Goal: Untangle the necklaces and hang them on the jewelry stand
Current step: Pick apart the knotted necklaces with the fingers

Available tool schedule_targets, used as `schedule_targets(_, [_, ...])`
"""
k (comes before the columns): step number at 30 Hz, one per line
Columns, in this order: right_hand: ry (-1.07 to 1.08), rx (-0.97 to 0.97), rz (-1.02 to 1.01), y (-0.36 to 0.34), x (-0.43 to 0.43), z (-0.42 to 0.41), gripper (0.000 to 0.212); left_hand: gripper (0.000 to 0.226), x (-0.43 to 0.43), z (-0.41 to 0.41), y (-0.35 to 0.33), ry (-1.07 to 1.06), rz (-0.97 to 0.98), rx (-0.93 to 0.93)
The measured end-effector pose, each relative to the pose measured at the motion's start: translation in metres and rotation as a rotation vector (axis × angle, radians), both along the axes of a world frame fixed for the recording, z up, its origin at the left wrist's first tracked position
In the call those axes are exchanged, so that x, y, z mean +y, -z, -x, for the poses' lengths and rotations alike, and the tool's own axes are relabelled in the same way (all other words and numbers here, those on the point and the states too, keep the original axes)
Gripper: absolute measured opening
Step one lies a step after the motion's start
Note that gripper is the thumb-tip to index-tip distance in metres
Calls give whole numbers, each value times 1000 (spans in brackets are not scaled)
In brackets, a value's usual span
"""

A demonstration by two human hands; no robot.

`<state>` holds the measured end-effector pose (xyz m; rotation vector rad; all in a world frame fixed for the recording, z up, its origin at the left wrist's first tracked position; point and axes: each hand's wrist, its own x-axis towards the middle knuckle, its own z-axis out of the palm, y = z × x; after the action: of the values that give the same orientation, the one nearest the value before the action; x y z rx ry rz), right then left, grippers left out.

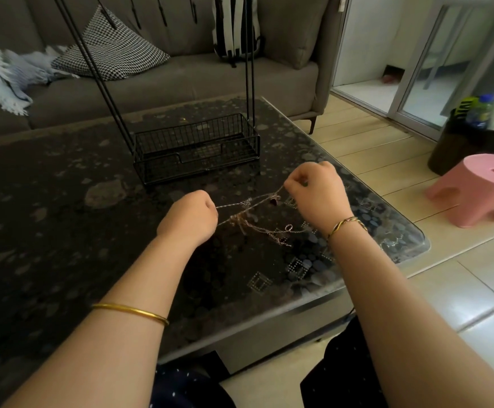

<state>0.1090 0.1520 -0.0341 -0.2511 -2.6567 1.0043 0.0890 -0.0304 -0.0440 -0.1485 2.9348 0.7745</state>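
Observation:
A tangle of thin necklaces (247,214) is stretched in the air just above the dark table (63,201), knotted near the middle, with loose ends and a small dark pendant hanging down. My left hand (191,217) grips the chains at their left end with curled fingers. My right hand (313,192) pinches the chains at their right end, a little higher. The black wire jewelry stand (195,148) stands behind my hands, its basket base on the table and its thin rods rising out of the top of the view.
A grey sofa (181,83) with a patterned cushion (113,48), a blue throw and a striped backpack lies beyond the table. A pink stool (475,189) and a dark bin (469,142) stand on the floor to the right. The table's right edge is close to my right wrist.

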Motion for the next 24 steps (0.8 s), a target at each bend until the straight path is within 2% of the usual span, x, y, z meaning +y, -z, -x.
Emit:
schedule_targets(6, [108, 31, 68, 3, 1, 6, 13, 10, 0, -1, 1, 10, 176, -78])
schedule_targets(10, [130, -7, 169, 1, 3, 6, 17, 25, 0, -3, 0, 9, 308, -130])
schedule_targets(12, [106, -50, 310, -1, 2, 4, 21, 29, -1, -3, -1, -1, 331, -142])
schedule_targets(15, [29, -192, 625, -7, -2, 0, 16, 31, -1, -3, -1, -13, 327, -149])
schedule_targets(16, [3, -214, 657, -8, -3, -1, 15, 33, -1, -4, 0, -10, 319, -161])
schedule_targets(18, [-34, -212, 641, -8, -6, -2, 15, 38, 1, -4, 1, 0, 295, -180])
schedule_targets(21, [-93, -191, 644, -8, -10, -4, 17, 35, 7, -4, -2, 57, 194, -85])
schedule_targets(24, [-143, -157, 662, -8, -14, -4, 15, 32, 17, -7, -12, 135, -220, -52])
